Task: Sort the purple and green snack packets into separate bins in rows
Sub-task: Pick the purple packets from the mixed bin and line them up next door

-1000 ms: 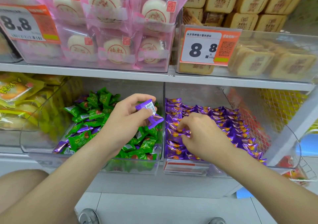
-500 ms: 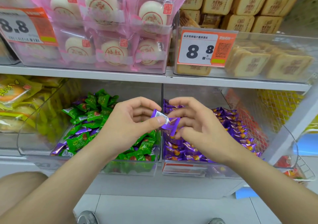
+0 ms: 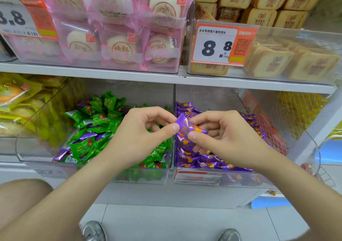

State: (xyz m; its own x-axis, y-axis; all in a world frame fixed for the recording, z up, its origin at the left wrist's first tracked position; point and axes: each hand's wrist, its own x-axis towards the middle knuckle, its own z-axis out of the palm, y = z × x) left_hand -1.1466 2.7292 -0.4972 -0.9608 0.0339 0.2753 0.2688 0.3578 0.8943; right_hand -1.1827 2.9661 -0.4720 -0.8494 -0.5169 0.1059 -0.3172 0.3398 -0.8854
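Purple packet [image 3: 186, 127] pinched between my left hand [image 3: 137, 139] and right hand [image 3: 225, 140], each thumb and forefinger clamped on it, above the bin divider [image 3: 174, 96].

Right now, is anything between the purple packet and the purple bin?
Nothing visible. The purple packet, pinched by the left hand and right hand, is right over the open purple bin.

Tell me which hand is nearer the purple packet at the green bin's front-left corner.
Left. The left hand is right of that purple packet; the right hand is farther right, over the purple bin.
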